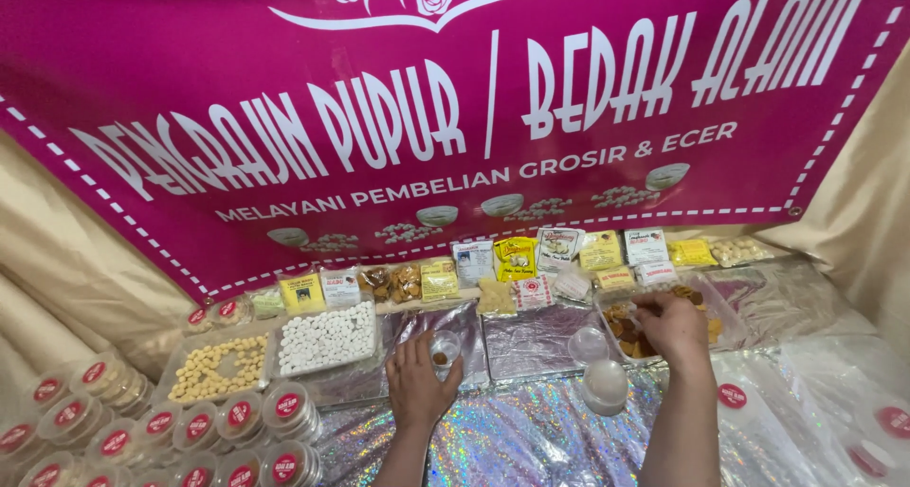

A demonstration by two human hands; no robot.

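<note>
Near edge: stacked red-labelled tubs [227,430] on glitter sheet [531,435].
Left hand [417,378]: mine, clamped on small clear cup [444,348], brown bits inside.
Right hand [675,324]: fingers pinched down in tray of brown pieces [627,331]; can't tell what's gripped.
Mid: white pellets [327,337], yellow pellets [220,366].
Far: packets [517,258], pink banner [455,99].

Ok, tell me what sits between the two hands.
In the head view, an empty foil-lined tray lies between the left hand and right hand.
</note>
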